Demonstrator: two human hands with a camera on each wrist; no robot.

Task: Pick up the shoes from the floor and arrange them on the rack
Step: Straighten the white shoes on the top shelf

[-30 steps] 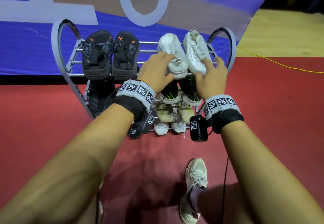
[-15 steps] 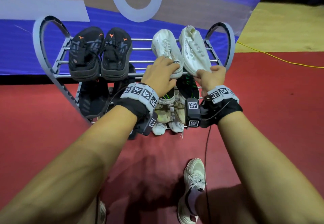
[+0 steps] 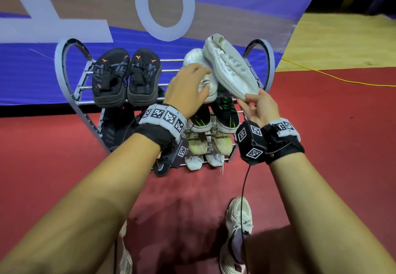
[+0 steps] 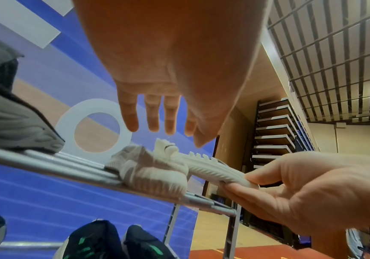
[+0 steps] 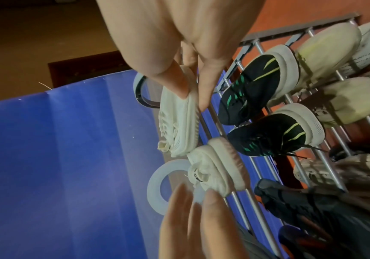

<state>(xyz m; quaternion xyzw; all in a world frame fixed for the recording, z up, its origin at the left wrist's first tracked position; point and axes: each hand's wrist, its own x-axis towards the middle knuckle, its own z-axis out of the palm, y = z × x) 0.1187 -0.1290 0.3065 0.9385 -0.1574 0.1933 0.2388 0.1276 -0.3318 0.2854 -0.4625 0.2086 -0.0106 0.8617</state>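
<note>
A grey metal shoe rack (image 3: 64, 74) stands against a blue banner. On the right of its top tier sits one white shoe (image 3: 194, 58) (image 4: 148, 171) (image 5: 215, 168), heel toward me. My left hand (image 3: 188, 85) (image 4: 157, 122) hovers just above it with straight fingers and holds nothing. Beside it the second white shoe (image 3: 231, 70) (image 4: 215, 170) (image 5: 179, 122) is tipped on its side and raised off the rails. My right hand (image 3: 252, 102) (image 4: 252, 180) (image 5: 193, 91) pinches its heel end between thumb and fingers.
A black pair (image 3: 126, 78) fills the top tier's left half. Lower tiers hold black-and-green sneakers (image 3: 227, 115), cream sneakers (image 3: 220, 143) and white shoes (image 3: 194, 162). My own shod foot (image 3: 237, 220) stands on the red floor. A yellow cable (image 3: 334, 78) runs at right.
My right hand slid from the top of the right white shoe to its heel and tipped it up on its side. My left hand lifted off the other white shoe.
</note>
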